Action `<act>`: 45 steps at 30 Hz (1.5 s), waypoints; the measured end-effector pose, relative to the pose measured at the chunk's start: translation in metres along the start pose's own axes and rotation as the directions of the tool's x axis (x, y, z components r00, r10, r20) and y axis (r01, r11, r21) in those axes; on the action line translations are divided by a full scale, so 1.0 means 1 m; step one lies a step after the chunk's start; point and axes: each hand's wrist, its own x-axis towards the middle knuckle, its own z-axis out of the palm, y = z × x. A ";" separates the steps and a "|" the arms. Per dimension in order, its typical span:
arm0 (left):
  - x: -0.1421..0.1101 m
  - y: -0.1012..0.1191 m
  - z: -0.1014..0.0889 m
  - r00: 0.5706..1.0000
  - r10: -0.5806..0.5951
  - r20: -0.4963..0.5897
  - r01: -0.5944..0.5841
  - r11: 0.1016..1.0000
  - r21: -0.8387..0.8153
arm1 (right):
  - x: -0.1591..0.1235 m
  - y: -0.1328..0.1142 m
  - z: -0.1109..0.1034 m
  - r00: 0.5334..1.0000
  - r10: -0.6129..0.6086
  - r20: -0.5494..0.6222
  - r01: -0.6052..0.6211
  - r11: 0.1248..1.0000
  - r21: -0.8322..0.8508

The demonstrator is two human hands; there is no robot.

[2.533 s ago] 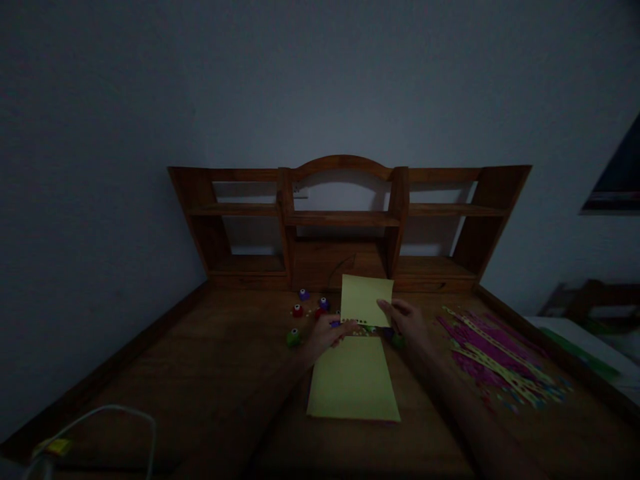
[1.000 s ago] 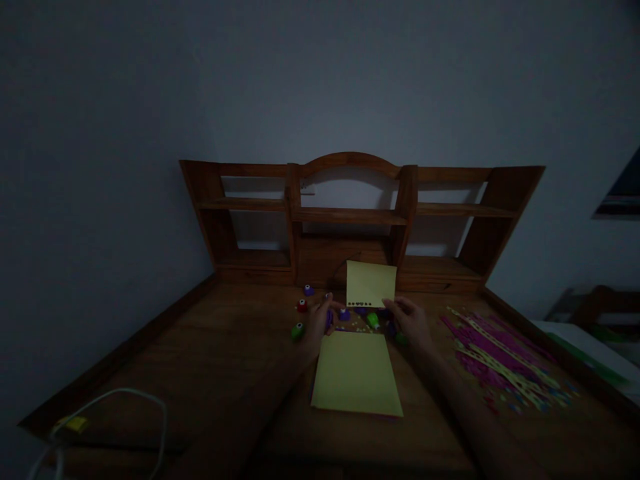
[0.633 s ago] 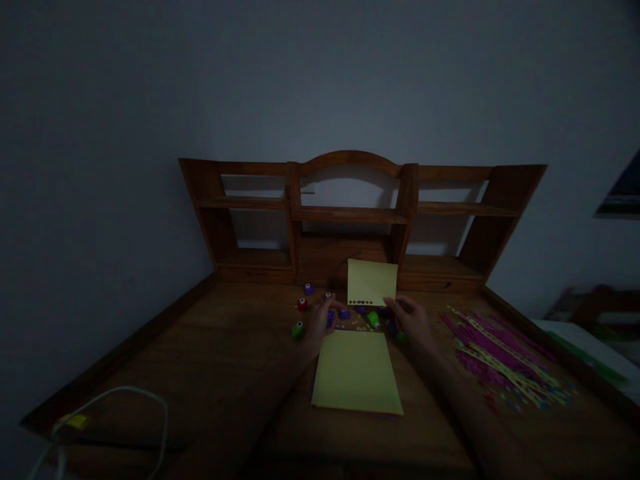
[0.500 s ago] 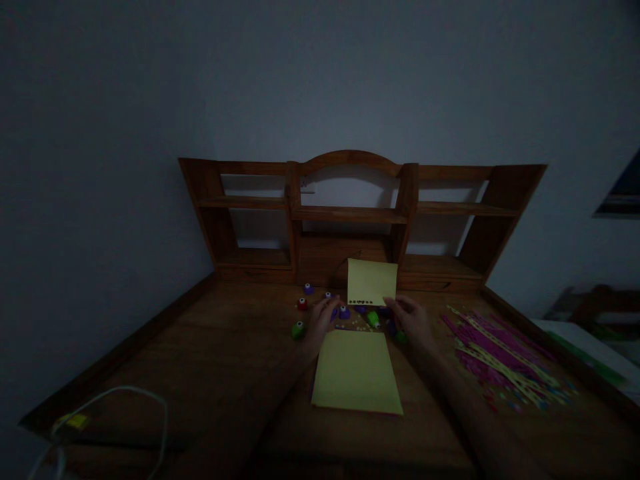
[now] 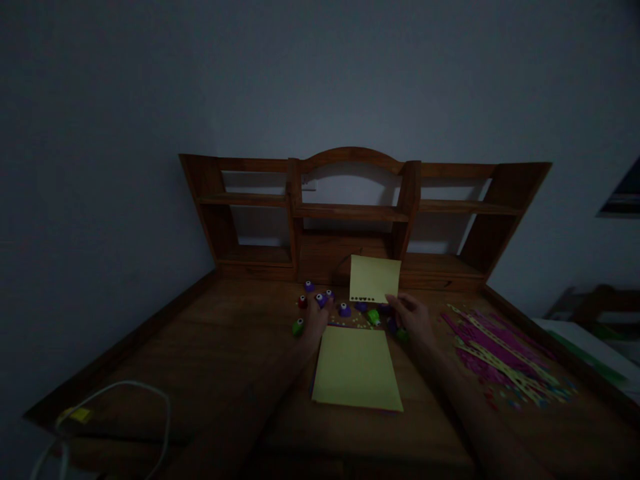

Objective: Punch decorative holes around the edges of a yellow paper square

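Note:
My right hand (image 5: 411, 319) pinches the lower right corner of a yellow paper sheet (image 5: 375, 277), held upright with a row of small dark punched holes along its bottom edge. My left hand (image 5: 316, 320) has its fingers closed around a purple craft punch (image 5: 321, 299) with a white round top. Between the hands lie another purple punch (image 5: 345, 310), a green punch (image 5: 373, 317) and small pale paper bits. Below them rests a stack of yellow paper (image 5: 356, 368).
A red punch (image 5: 303, 302) and a green punch (image 5: 299, 327) stand left of my left hand. On the right lies a pile of pink and yellow punched strips (image 5: 500, 350). A wooden shelf (image 5: 350, 213) backs the desk. A white cable (image 5: 167, 413) loops at front left.
My left hand has moved left and slightly up with the purple punch, away from the sheet. The upright sheet has shifted slightly right, and its row of holes shows more clearly.

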 end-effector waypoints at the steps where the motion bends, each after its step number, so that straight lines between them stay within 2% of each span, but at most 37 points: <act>1: 0.001 -0.001 0.000 0.999 0.019 -0.030 -0.019 1.000 0.011 | 0.000 0.000 0.000 1.000 0.006 0.001 -0.006 1.000 0.007; 4: 0.007 -0.008 0.002 0.995 0.091 -0.028 -0.090 0.995 0.033 | 0.002 0.002 -0.001 1.000 0.016 -0.007 -0.016 1.000 0.011; 7: 0.014 -0.020 0.005 0.985 0.153 0.074 -0.153 0.988 -0.002 | 0.003 0.003 -0.001 1.000 0.010 -0.025 -0.010 1.000 0.008; 10: 0.019 -0.028 0.008 0.975 0.167 0.150 -0.160 0.985 -0.061 | 0.004 0.002 0.000 0.999 0.002 -0.033 -0.001 1.000 0.021; 14: 0.023 -0.035 0.008 0.969 0.168 0.183 -0.153 0.984 -0.092 | 0.003 -0.002 0.000 0.999 0.015 -0.043 -0.014 1.000 0.023; 17: 0.026 -0.039 0.005 0.962 0.207 0.179 -0.197 0.978 -0.068 | 0.002 -0.001 0.000 0.999 0.017 -0.040 -0.015 0.999 0.029; 21: 0.029 -0.039 0.000 0.961 0.241 0.138 -0.249 0.968 0.042 | 0.003 0.004 -0.002 1.000 0.007 -0.024 -0.005 0.999 0.054; 28: 0.029 -0.035 -0.007 0.964 0.254 0.075 -0.262 0.956 0.133 | 0.006 0.008 -0.003 1.000 0.007 -0.021 -0.006 1.000 0.028; 31: 0.029 -0.031 -0.007 0.971 0.238 0.020 -0.239 0.967 0.090 | 0.006 0.010 -0.003 1.000 -0.001 -0.025 0.001 1.000 0.030; 33: 0.028 -0.026 -0.004 0.976 0.219 0.008 -0.219 0.976 0.000 | 0.006 0.011 -0.003 1.000 -0.002 -0.024 0.003 0.999 0.032; 38: 0.023 -0.016 0.001 0.994 0.061 0.093 -0.033 0.961 -0.276 | 0.006 0.011 -0.002 1.000 -0.001 -0.031 0.003 0.999 0.046; 42: 0.022 -0.013 0.001 0.992 -0.048 0.116 0.088 0.926 -0.367 | 0.006 0.009 -0.002 0.999 -0.031 -0.039 0.033 0.999 0.040; 45: 0.021 -0.007 0.001 0.979 -0.106 0.172 0.173 0.878 -0.446 | 0.005 0.009 -0.002 0.999 -0.024 -0.032 0.025 0.999 0.036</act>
